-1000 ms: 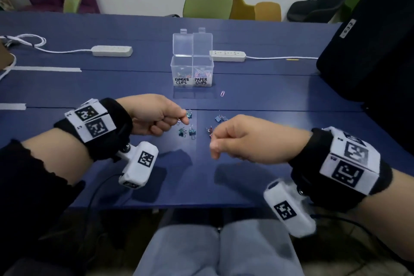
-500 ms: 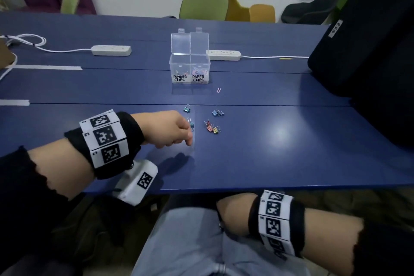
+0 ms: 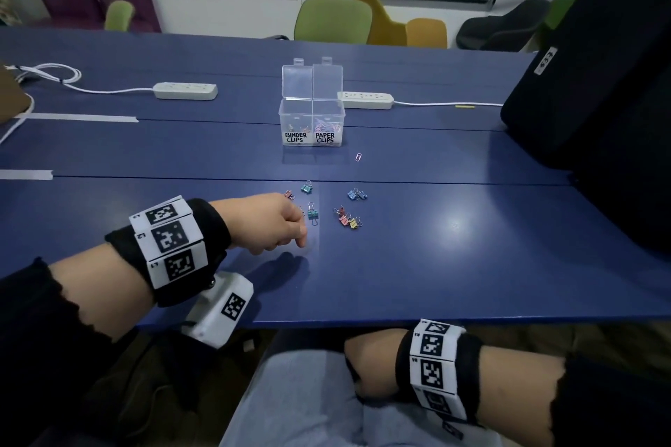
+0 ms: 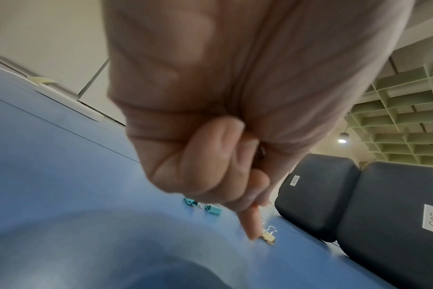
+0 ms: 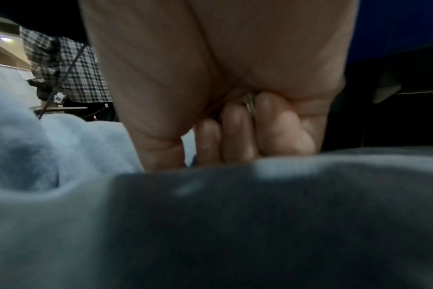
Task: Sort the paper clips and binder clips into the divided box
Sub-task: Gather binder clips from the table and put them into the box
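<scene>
A: Head view?
B: Clear divided box (image 3: pixel 311 120), lids up, mid-table; binder clips (image 3: pixel 313 214) loose on bare blue table (image 3: pixel 472 265) beside left hand (image 3: pixel 276 225).
A: Wrist views?
B: Left fingers curled, forefinger (image 4: pixel 250 224) pressing table; contents unclear. Right hand (image 5: pixel 235 125) on lap, curled round metal.

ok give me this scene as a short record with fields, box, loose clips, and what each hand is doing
box: clear divided box, lids up, labelled BINDER CLIPS and PAPER CLIPS, clips in both halves
loose binder clips: several coloured ones scattered on the blue table
loose paper clip: one pink just in front of the box
left hand: curled, index fingertip on the table by the clips
right hand: below the table edge, on the lap, fingers curled
</scene>
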### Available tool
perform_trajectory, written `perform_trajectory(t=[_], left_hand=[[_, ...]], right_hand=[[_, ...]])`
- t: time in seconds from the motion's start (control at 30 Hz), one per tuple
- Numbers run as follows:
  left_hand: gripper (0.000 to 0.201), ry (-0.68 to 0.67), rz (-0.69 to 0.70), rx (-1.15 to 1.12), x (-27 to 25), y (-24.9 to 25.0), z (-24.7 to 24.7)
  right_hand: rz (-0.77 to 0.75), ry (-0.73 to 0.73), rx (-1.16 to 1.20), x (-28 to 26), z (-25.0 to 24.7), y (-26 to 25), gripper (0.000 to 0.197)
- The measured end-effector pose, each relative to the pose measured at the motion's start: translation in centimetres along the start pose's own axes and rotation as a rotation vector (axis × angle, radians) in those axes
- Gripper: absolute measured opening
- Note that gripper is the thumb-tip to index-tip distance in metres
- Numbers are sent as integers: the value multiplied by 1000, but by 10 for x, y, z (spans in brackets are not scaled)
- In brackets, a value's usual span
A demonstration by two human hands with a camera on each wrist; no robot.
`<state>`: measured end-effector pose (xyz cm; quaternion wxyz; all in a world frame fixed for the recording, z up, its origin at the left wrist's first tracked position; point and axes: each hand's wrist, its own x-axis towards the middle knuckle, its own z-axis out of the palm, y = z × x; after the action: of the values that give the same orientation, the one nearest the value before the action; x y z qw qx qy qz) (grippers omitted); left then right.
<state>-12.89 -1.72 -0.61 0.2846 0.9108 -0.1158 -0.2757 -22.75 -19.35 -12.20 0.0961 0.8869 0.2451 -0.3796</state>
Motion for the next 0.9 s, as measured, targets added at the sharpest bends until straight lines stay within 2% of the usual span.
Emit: perform_trajectory(t=[0.03, 0.07, 0.13, 0.2, 0.4, 0.57, 0.63, 0.7, 0.77, 0.83, 0.9], left_hand=[[24, 0, -1, -4, 0, -2, 0], [24, -1, -1, -7, 0, -2, 0], [25, -1, -4, -6, 0, -4, -1], [25, 2, -11, -6, 0, -5, -1], [23, 3, -34, -36, 2, -6, 0], [24, 22, -45, -28, 6, -6, 1], [25, 66, -41, -31, 9, -5, 0], [25, 117, -33, -83, 14, -3, -1], [24, 156, -33, -160, 18, -2, -3], [21, 161, -35, -262, 20, -1, -6], [21, 150, -44, -370, 21, -1, -10]], right_hand=[[25, 86, -17, -3, 1, 8, 28], [-14, 130, -50, 0, 3, 10, 28], [-31, 54, -69, 3, 3, 1, 28], [-24, 89, 13, 4, 3, 3, 25], [-46, 94, 37, -17, -10, -1, 29], [-184, 179, -26, -51, -27, -11, 32], [-256, 184, 15, -76, -45, -15, 29], [-310, 270, 112, -93, -67, -10, 23], [-316, 343, 346, -97, -92, 3, 19], [-313, 286, 888, -88, -109, 28, 14], [-379, 151, 1489, -80, -123, 55, 9]])
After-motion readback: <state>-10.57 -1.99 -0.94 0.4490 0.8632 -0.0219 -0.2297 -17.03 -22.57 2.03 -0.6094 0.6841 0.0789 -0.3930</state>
